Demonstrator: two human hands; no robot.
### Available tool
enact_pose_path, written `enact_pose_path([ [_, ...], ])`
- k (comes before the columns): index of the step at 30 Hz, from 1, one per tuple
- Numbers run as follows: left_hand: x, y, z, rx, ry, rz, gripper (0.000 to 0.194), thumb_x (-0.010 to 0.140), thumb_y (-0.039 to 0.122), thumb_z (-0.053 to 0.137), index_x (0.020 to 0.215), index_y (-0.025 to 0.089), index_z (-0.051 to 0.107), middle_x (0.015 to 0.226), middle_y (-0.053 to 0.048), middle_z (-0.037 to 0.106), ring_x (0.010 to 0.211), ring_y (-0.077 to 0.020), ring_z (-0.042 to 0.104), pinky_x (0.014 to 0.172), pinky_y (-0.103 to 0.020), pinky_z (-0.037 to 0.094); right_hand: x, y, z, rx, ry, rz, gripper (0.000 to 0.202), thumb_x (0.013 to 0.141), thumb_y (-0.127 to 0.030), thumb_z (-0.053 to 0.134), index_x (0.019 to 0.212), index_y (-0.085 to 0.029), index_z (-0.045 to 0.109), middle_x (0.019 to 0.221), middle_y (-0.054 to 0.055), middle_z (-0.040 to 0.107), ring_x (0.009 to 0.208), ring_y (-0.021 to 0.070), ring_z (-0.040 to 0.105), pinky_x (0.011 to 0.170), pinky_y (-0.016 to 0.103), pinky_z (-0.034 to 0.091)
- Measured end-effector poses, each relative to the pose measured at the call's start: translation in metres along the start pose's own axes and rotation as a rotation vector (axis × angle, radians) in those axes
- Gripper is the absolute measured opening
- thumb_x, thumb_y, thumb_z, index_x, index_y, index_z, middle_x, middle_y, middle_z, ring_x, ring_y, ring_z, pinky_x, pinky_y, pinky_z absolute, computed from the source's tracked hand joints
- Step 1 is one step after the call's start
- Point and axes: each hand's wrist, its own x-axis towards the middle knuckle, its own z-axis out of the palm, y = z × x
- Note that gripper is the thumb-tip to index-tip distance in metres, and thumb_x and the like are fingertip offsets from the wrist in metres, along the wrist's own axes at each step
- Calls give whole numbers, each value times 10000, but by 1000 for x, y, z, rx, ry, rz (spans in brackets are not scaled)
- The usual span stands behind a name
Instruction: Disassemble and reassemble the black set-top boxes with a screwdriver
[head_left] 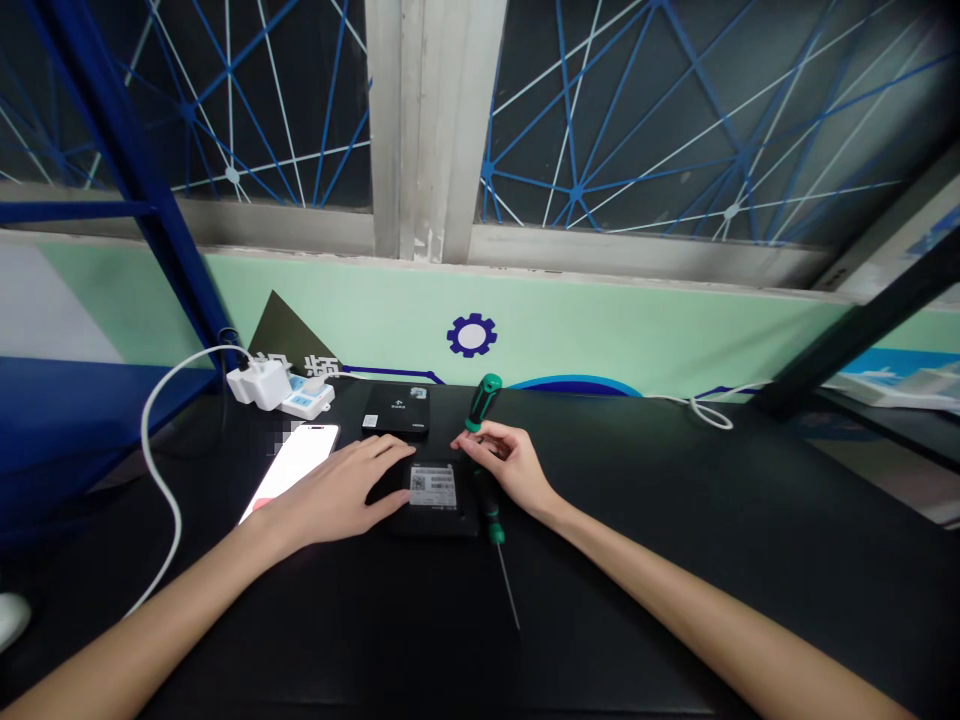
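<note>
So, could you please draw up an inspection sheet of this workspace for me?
Surface: black tabletop.
Job's things: labelled black box; upright screwdriver, green and black; second screwdriver lying right of the box.
Clutter: lit phone; unheld black box behind; white power strip.
Hands: left hand open at the labelled box; right hand gripping the upright screwdriver, whose tip is indistinguishable.
Cables: white cable curving along the left; thin white cable back right.
Surroundings: patterned windows above a green wall.
</note>
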Motion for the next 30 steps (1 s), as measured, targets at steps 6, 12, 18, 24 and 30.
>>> enact_pose_path([
  [6,0,1,-1,3,-2,2,505,992,503,473,1453,299,457,1443,-58,546,1206,-283,594,969,-381,481,0,3,-1,-25,12,-10,351,807,-535,732,800,-184,743,821,45,719,582,135,548,531,263,425],
  [12,1,2,-2,10,-15,-3,496,994,492,474,1448,293,462,1442,-56,547,1218,-282,586,987,-392,476,0,6,-2,-46,-9,-44,319,841,-510,711,852,-197,777,877,53,714,665,160,603,563,270,465],
  [18,1,2,-2,11,-10,7,490,996,492,468,1442,288,465,1432,-57,553,1225,-281,581,982,-384,475,1,4,-1,-19,-7,-22,360,824,-545,716,874,-190,748,872,75,754,725,201,676,623,301,523],
  [24,1,4,-3,12,-22,-15,489,997,501,468,1443,299,458,1444,-44,544,1230,-281,579,979,-385,475,1,4,-1,52,0,-12,338,813,-501,756,803,-210,584,852,71,779,804,228,725,664,299,515],
  [30,0,2,-1,10,-10,-1,497,997,508,464,1446,297,462,1438,-55,549,1212,-284,587,977,-388,475,0,1,-1,74,-22,2,331,821,-493,752,768,-198,610,903,102,789,873,256,745,710,318,531],
])
